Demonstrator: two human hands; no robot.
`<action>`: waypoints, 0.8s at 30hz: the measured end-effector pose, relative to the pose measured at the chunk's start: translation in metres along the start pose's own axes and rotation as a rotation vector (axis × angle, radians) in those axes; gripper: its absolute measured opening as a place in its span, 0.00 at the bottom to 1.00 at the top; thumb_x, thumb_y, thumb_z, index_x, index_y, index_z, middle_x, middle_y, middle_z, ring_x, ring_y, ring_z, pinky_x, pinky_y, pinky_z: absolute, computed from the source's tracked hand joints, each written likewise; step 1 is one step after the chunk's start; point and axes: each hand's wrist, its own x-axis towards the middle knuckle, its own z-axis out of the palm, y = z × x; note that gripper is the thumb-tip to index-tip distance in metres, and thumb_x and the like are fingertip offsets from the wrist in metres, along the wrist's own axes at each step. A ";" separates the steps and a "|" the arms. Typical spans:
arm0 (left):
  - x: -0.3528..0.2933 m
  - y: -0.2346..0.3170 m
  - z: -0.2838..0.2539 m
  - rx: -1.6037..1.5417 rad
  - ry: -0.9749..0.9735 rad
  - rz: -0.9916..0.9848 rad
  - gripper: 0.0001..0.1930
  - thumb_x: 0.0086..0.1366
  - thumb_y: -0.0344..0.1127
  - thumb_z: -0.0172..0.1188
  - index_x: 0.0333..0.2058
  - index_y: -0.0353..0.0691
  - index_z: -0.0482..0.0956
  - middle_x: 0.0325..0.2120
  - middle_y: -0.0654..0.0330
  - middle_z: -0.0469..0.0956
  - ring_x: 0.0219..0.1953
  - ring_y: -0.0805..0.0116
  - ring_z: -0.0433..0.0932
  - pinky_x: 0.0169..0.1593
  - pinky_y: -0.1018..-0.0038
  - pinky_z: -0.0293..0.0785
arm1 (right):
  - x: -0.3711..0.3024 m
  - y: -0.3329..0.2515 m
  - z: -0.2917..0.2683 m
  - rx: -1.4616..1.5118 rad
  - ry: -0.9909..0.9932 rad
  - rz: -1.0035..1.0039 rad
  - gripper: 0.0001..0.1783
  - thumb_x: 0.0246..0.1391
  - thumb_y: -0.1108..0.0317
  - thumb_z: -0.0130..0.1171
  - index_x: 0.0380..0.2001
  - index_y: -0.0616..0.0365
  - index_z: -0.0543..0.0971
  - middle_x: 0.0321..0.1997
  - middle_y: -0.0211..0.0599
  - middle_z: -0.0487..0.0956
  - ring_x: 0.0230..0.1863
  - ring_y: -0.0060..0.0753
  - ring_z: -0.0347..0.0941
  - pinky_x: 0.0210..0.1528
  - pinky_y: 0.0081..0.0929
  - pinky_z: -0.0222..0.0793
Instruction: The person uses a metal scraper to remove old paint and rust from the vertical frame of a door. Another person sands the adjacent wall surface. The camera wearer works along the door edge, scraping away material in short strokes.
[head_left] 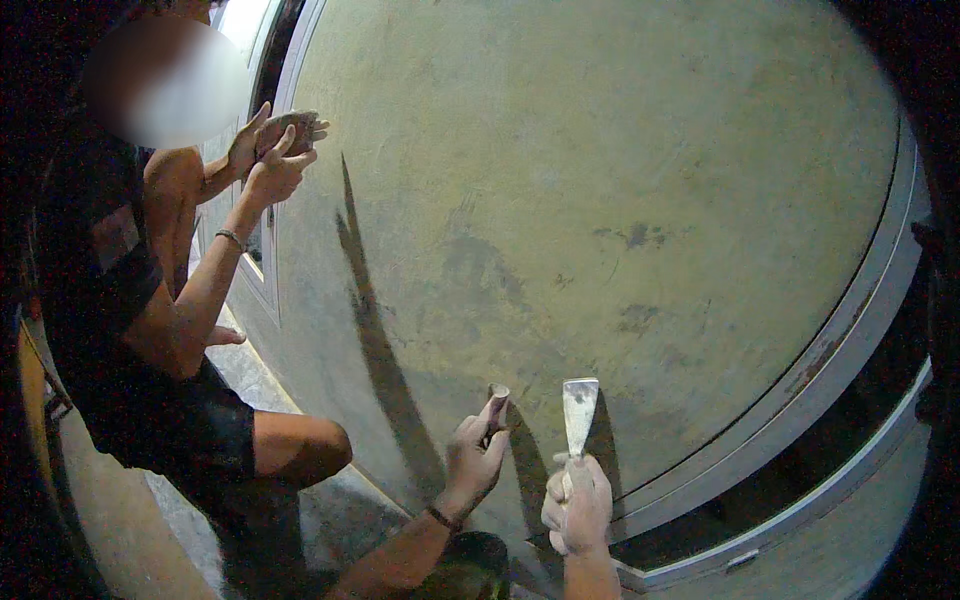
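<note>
My right hand (pixel 580 505) is closed round the handle of a putty knife (pixel 579 405), its pale, smeared blade pointing up in front of the wall. My left hand (pixel 472 468), with a dark band at the wrist, grips a narrow greyish-pink thing (pixel 496 402) with a rounded top end; its kind cannot be made out. Both hands are low by the greenish-grey plastered wall (pixel 560 180), which has dark scuffs and patches. Whether either tool touches the wall, I cannot tell.
At left a person in dark clothes (pixel 110 300) crouches, holding a rough brownish-grey lump (pixel 288 132) in both hands near the wall. A light door or window frame (pixel 268 270) stands behind them. A grey frame (pixel 770 420) with a dark gap borders the wall at right.
</note>
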 end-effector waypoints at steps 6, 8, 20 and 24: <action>-0.016 0.006 0.004 -0.088 -0.089 -0.023 0.17 0.65 0.35 0.62 0.50 0.35 0.77 0.32 0.51 0.75 0.36 0.54 0.76 0.40 0.62 0.71 | -0.007 -0.007 -0.009 0.127 -0.110 -0.060 0.15 0.73 0.60 0.43 0.45 0.62 0.72 0.20 0.30 0.68 0.09 0.18 0.54 0.09 0.22 0.48; -0.021 0.008 0.006 -0.025 -0.071 0.010 0.17 0.65 0.34 0.62 0.51 0.36 0.78 0.31 0.51 0.75 0.33 0.54 0.75 0.39 0.62 0.71 | -0.007 -0.010 -0.008 0.152 -0.067 0.006 0.15 0.73 0.60 0.43 0.46 0.62 0.72 0.19 0.30 0.68 0.09 0.18 0.54 0.09 0.23 0.48; -0.036 0.032 -0.005 -0.102 -0.033 -0.079 0.14 0.62 0.33 0.66 0.45 0.35 0.81 0.29 0.54 0.76 0.32 0.60 0.76 0.39 0.68 0.72 | -0.011 -0.024 0.000 0.134 -0.020 0.058 0.15 0.72 0.60 0.44 0.44 0.61 0.73 0.19 0.30 0.68 0.10 0.21 0.56 0.11 0.25 0.48; -0.045 0.031 -0.009 -0.124 -0.033 -0.033 0.15 0.63 0.32 0.66 0.47 0.33 0.81 0.31 0.54 0.78 0.33 0.63 0.76 0.41 0.70 0.73 | -0.017 -0.024 -0.002 0.104 -0.043 -0.007 0.19 0.74 0.56 0.43 0.48 0.64 0.71 0.20 0.32 0.67 0.09 0.21 0.54 0.10 0.27 0.48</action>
